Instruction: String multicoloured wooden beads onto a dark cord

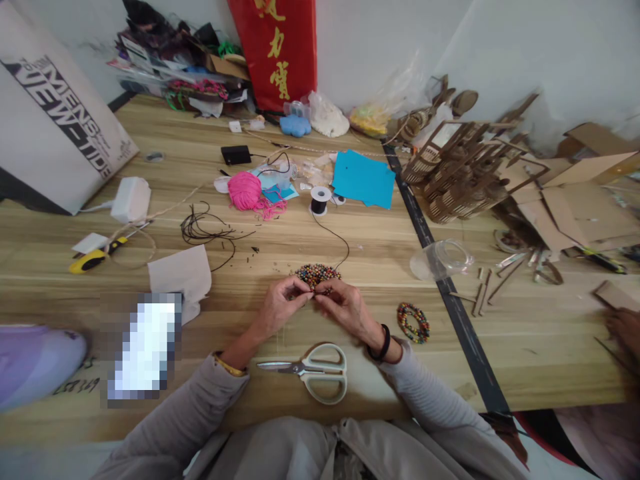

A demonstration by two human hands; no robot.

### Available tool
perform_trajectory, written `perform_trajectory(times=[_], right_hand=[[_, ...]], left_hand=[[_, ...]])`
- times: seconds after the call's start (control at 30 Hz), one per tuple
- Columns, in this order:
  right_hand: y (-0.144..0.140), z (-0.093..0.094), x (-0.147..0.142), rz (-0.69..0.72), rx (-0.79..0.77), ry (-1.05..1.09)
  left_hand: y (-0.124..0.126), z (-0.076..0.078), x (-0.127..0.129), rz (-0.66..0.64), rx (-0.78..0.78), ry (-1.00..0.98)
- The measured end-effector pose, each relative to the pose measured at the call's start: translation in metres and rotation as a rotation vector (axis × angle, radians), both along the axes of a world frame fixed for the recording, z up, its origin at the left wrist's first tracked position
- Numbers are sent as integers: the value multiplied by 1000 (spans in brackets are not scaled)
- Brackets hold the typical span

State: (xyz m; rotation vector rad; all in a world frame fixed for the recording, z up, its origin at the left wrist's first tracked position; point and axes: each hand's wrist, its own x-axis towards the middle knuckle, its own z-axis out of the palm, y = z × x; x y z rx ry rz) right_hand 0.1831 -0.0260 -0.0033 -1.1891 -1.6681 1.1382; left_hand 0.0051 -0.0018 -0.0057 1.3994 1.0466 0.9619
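"NEW-TIDE" lettering on the white bag (55, 127) beyond both hands (315, 303)

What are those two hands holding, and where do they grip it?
Both the left hand and right hand pinch a thin black cord between fingertips, just in front of the pile of beads; the exact grip is too small to tell.

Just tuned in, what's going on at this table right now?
A person is working at a wooden table. The left hand and right hand meet at a pile of small coloured beads, pinching a thin black cord that runs from a spool. A beaded bracelet lies to the right; scissors lie near the wrists.
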Motion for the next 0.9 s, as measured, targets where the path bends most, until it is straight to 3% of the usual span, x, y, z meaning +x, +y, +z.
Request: perform_trajectory(times=[0.2, 0.53, 0.73, 0.9], right_hand=[[2, -4, 2, -18, 107, -96], [7, -10, 6, -5, 130, -10], [8, -9, 5, 13, 131, -4], [7, -7, 4, 19, 120, 1]], left_hand=[[-1, 3, -2, -37, -8, 40], [0, -4, -3, -115, 11, 25], [0, 0, -4, -90, 182, 179], [2, 6, -4, -89, 307, 167]])
